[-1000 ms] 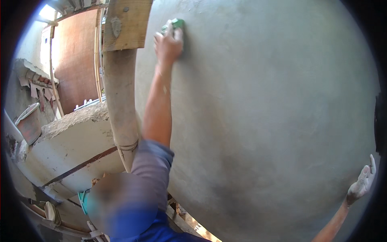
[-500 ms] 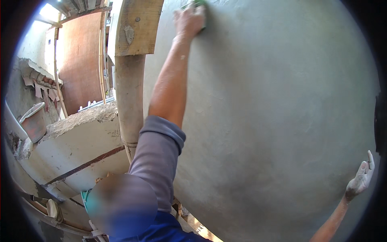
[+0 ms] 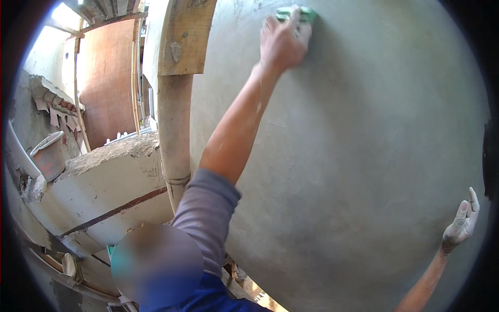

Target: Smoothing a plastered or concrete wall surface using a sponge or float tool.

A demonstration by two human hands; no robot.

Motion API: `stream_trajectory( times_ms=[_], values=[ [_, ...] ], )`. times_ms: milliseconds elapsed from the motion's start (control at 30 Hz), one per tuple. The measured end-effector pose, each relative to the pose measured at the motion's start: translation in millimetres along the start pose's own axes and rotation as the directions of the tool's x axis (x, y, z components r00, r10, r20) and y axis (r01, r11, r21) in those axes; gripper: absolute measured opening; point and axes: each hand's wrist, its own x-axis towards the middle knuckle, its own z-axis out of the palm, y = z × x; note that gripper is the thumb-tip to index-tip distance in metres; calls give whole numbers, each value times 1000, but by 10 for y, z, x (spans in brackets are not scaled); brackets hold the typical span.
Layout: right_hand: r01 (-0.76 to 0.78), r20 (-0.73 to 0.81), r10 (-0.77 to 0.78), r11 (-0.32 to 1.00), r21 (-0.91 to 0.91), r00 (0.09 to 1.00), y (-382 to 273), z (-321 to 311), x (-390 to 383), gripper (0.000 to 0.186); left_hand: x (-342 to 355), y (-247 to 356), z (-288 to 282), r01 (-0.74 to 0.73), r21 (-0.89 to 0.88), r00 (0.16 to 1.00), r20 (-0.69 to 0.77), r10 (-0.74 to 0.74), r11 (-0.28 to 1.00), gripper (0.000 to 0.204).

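My left hand (image 3: pixel 283 44) reaches high up, its fingers closed over a green sponge-like pad (image 3: pixel 311 16) pressed to a grey plastered wall (image 3: pixel 358 156). Part of the pad is hidden by the fingers, so its exact kind is hard to make out. The left arm is stretched out, its grey sleeve pushed up to the elbow. Low on the right, my right hand (image 3: pixel 460 226) is raised with fingers extended and nothing in it. Pale dust or plaster coats that hand. It is close to the wall's right side; whether it touches is unclear.
Left of the wall runs an upright pipe (image 3: pixel 174 125) beneath a wooden board (image 3: pixel 187 39). Farther left is a low, rough-topped wall (image 3: pixel 114 156) with a dirty bucket (image 3: pixel 49 156) by its end. A brown panel (image 3: pixel 108 83) stands behind. A blurred patch hides part of the lower left.
My left hand has slid the green pad to the right and slightly down over the wall. My right hand has shifted slightly up and left in view, still open.
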Motion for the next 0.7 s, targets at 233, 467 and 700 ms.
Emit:
stream_trajectory(
  times_ms=[233, 467, 700],
  values=[
    [-21, 38, 21, 1000, -4, 999, -170, 218, 27, 32, 339, -476, -126, 206, 116, 979, -34, -203, 972, 53],
    [-1, 0, 1, 1000, 3, 1000, -122, 65, 20, 31, -253, 915, -147, -124, -101, 990, 48, 130, 987, 56],
    [11, 44, -7, 996, -90, 999, -218, 119, 23, 30, 365, 777, -257, -4, -35, 991, 136, 9, 999, 56]
  ],
)
